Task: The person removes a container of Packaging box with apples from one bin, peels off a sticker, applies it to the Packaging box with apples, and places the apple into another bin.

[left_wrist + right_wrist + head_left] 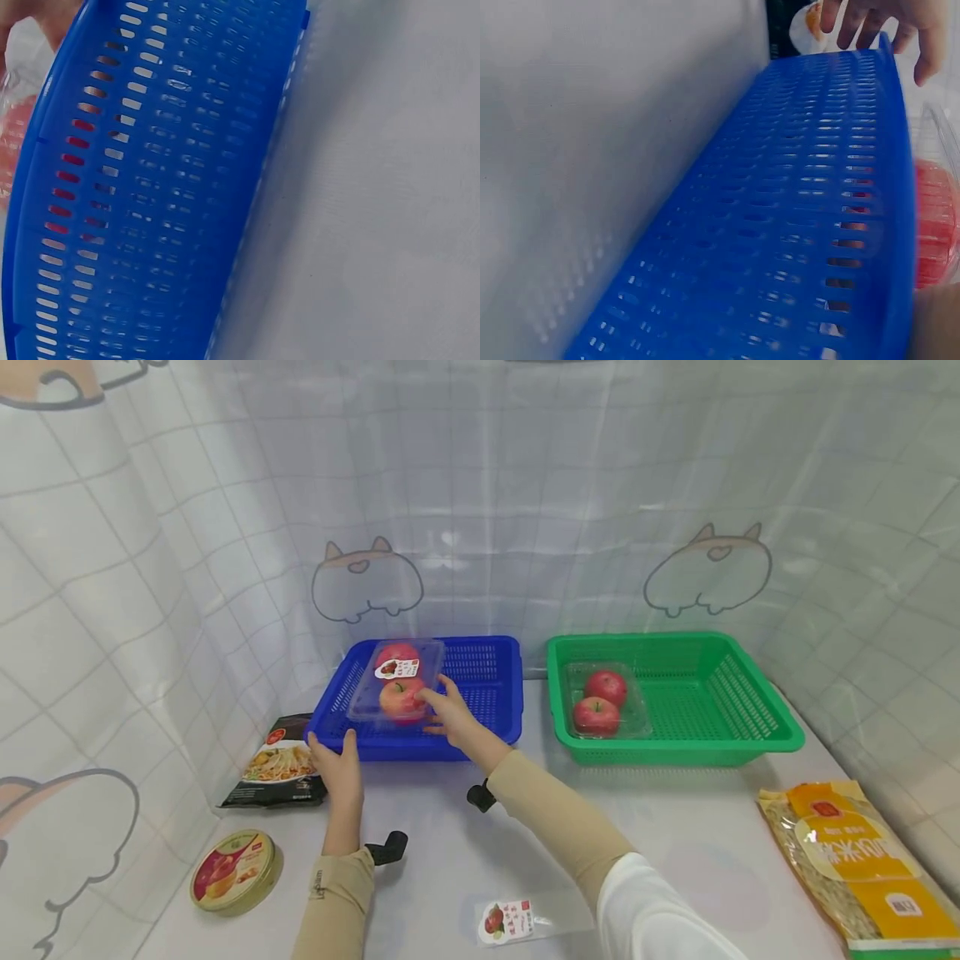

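My right hand (456,717) holds the right end of a clear plastic box of apples (365,700), its thumb over the top and other fingers lower down. The box bears a white label and sits in the left part of the blue basket (480,752). Skin and red fruit show through the basket's slots (71,159) in the left wrist view. Just outside the basket's front left corner is my left hand (341,774), fingers spread and holding nothing. The right wrist view shows its loose fingers (930,56) near the rim, apart from the box.
To the right stands a green basket (675,746) with another clear box of two apples (597,717). A black noodle packet (281,768) and a round tin (234,870) lie at left. A yellow grain bag (862,860) is at right; a labelled clear strip (551,922) lies in front.
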Demonstrator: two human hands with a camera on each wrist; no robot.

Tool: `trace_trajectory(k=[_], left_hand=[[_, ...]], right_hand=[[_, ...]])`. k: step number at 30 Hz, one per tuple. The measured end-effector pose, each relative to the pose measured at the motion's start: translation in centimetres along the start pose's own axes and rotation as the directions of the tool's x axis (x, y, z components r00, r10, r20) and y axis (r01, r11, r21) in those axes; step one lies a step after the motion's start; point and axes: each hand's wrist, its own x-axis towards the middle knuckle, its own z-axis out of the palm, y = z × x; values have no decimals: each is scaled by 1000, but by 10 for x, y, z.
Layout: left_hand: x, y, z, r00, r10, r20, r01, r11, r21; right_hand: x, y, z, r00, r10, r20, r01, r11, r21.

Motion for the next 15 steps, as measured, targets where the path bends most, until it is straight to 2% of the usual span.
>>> trace_trajectory(k=[9,15], left_hand=[[6,-5,4,998,20,-57,-20,1000,-6],[3,-5,4,999,13,-52,-15,999,-42]], right_hand=[[17,8,3,997,73,12,-73,997,-12],[26,15,5,994,108,19,-108,994,7]])
